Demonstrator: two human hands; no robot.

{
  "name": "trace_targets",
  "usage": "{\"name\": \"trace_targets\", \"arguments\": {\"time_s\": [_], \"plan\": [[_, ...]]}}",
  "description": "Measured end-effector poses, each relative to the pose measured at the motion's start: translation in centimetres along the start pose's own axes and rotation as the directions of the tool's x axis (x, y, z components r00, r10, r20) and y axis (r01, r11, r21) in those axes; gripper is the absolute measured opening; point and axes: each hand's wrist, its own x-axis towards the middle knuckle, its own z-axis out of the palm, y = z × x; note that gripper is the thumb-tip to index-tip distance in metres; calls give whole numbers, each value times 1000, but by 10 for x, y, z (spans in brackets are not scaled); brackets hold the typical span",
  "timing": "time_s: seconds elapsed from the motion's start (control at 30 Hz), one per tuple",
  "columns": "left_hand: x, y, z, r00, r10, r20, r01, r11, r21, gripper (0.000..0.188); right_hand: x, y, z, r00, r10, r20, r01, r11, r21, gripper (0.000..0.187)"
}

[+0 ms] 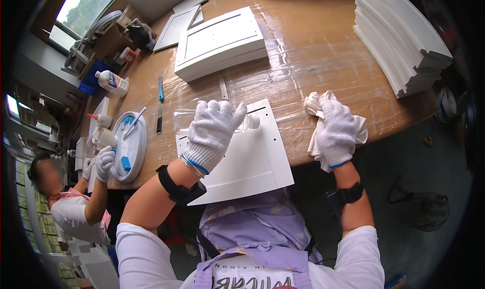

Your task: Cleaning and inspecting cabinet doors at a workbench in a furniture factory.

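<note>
My left hand (214, 129), in a white knitted glove, is closed round a clear plastic bottle (184, 121) lying sideways in the grip. The bottle's middle is hidden by my fingers, and a white cap or nozzle end (252, 121) shows on the right. Beneath it lies a white panel (257, 160) with small holes and a dark slot, its near edge jutting over the table edge towards my lap. To the right, my gloved right hand (336, 132) presses on a crumpled white cloth (313, 104) at the table's edge, fingers closed over it.
A stack of white panels (222, 41) stands ahead; a taller pile (399, 41) is at the far right. Left on the table (298, 51) are a blue-handled tool (160, 89), a round white tray (143, 157) and a white bottle (112, 82). Another person (81, 213) works at left.
</note>
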Motion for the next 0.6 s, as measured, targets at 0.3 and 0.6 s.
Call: {"name": "trace_targets", "arguments": {"time_s": [0.3,0.6], "plan": [[-8,9,-12,991,-22,134,22,1000,9,50,-1,1,5,997,-50,-64,49,998,-26,38],[-36,33,-37,991,127,36,-124,988,-90,54,-3,3,5,996,-46,-73,44,999,-30,41]]}}
